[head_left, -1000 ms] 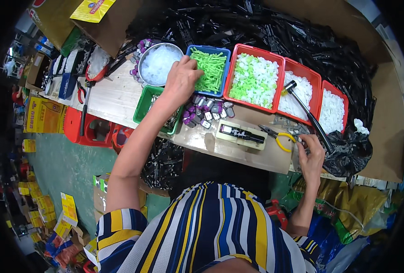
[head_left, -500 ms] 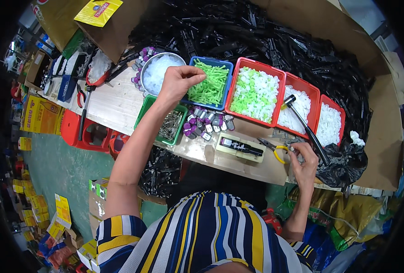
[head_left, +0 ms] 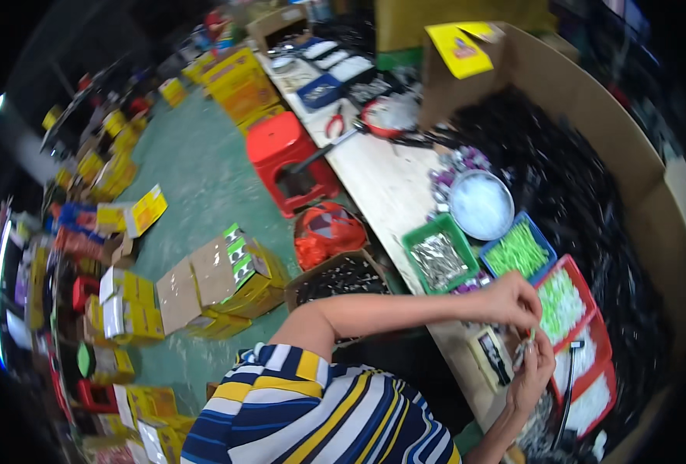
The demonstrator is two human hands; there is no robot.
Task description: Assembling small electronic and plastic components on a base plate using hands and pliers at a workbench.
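Head view: tilted hard to my left, so the desk runs diagonally up the right half and the green floor fills the left.
Black heap: a big pile of black parts banked against the cardboard wall behind the desk, which keeps it from spilling.
Desk: pale wooden top; trays sit in a row along its far edge, all within one reach of my seat.
Trays: green tray of metal bits, blue tray of green pieces, red tray of pale green pieces, two more red trays of white pieces; a round bowl of white pieces beyond them.
Left hand: my left hand is drawn in above the desk edge, fingers pinched nearly closed on something small; what it is I cannot tell.
Right hand: my right hand comes up under it, fingers curled toward the same spot, the two hands touching so the small part is steadied between them.
Small part: at the meeting fingertips, just before the red tray, too tiny to name.
In the way: a small boxy device lies just beside my hands; a dark-handled tool lies across the red trays.
Floor: red stool, orange bag, yellow cartons scattered well apart from the desk.
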